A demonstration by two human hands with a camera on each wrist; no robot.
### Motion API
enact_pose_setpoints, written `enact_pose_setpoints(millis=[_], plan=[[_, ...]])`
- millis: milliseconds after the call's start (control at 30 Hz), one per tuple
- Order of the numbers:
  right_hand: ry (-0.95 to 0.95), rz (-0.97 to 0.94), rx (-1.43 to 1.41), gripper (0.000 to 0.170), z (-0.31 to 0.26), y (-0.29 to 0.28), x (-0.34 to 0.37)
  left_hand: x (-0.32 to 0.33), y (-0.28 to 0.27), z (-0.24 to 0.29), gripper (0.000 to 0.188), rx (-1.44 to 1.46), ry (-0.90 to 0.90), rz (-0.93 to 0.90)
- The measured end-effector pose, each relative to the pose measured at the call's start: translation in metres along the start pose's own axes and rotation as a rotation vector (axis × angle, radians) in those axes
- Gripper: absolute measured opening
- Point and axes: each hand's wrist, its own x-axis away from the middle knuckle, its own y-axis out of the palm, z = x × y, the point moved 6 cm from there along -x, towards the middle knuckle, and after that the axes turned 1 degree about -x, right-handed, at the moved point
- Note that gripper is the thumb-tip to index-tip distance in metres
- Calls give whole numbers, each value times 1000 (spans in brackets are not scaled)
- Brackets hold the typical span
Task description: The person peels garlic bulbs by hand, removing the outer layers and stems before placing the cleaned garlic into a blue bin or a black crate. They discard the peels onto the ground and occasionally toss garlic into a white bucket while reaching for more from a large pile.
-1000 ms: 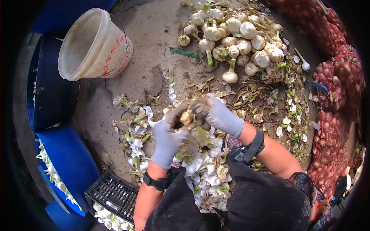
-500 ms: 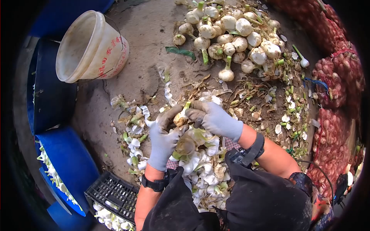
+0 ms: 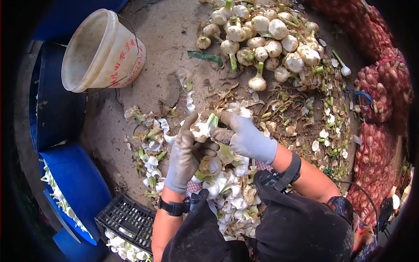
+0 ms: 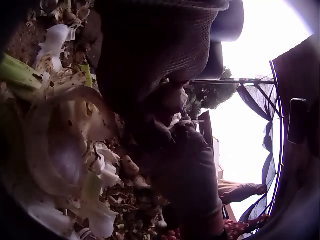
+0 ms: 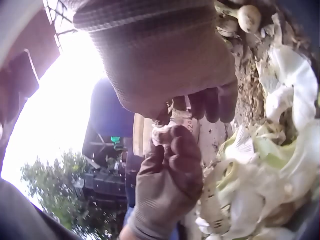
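Observation:
A garlic bulb [image 3: 200, 131] with a short green stem is between the two gloved hands, its side showing white. My left hand [image 3: 181, 159] holds it from the left, with a finger up along its far side. From the right, my right hand [image 3: 248, 136] pinches at the stem and outer skin, thumb beside the bulb. Dirt darkens the fingers of both gloves. In the left wrist view the hands are in deep shadow. The right wrist view shows the left hand [image 5: 167, 187] gripping the bulb below the right hand. Peeled garlic skins [image 3: 235, 192] are heaped below the hands.
Unpeeled garlic bulbs [image 3: 273, 46] are piled ahead. A white bucket [image 3: 126, 61] stands at the far left, with blue containers [image 3: 78, 183] and a black crate [image 3: 126, 220] nearer. Red mesh sacks [image 3: 377, 153] line the right. Stem scraps and skins litter the ground.
The bulb has gone from brown-skinned to mostly white on its visible side. My left fingers have straightened somewhat around it, and the right hand stays close at the stem.

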Motion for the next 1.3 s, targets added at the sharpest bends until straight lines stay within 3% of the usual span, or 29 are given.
enact_pose_setpoints(millis=[33,67,133,167,267,300,400,433,467,533,567,633,733,767,800,867,1000,1133,1200,1233,1300], plan=[[208,-34,-488,24,8,6,2,0,2,3,86,-106,71,-14],[208,-32,-487,24,10,4,-1,0,3,3,86,-107,70,-16],[250,-150,-191,27,19,7,-8,2,0,5,82,-444,67,35],[225,-111,-71,28,23,9,-10,3,-2,8,82,-448,69,39],[213,-135,-56,28,20,12,-6,8,-22,-2,54,-408,-235,177],[262,-57,-254,29,31,21,-1,-1,-26,6,40,-302,146,131],[308,-54,-253,32,32,22,2,-2,-37,5,52,-364,111,201],[210,-60,53,30,21,15,1,3,-25,15,54,-793,210,206],[210,-56,49,30,21,13,0,-1,-18,20,57,-971,328,178],[-86,-65,466,29,6,13,-2,8,-20,10,58,-443,46,200],[-84,-65,469,29,6,8,-8,9,-18,11,58,-440,46,199],[-67,86,836,29,0,-9,-19,13,-13,10,62,-260,61,161],[-221,106,951,31,-12,-9,-16,10,-8,12,67,-248,88,168],[-365,209,790,29,-24,-7,-10,10,-9,12,63,-270,98,163],[-367,208,795,29,-27,-5,-7,8,-8,11,63,-266,101,161],[-99,-63,642,28,-11,7,-4,9,-2,11,58,-264,108,175],[-118,-196,827,24,-10,16,-8,11,-7,1,56,-378,7,174],[-137,-196,905,20,-2,21,-9,11,-4,1,53,-560,22,65],[-83,-72,604,21,3,9,-5,11,3,9,53,-480,-17,87],[52,-67,560,22,9,5,-5,11,4,10,54,-403,-54,106],[51,-35,543,21,8,4,1,11,-6,12,58,-357,33,139]])
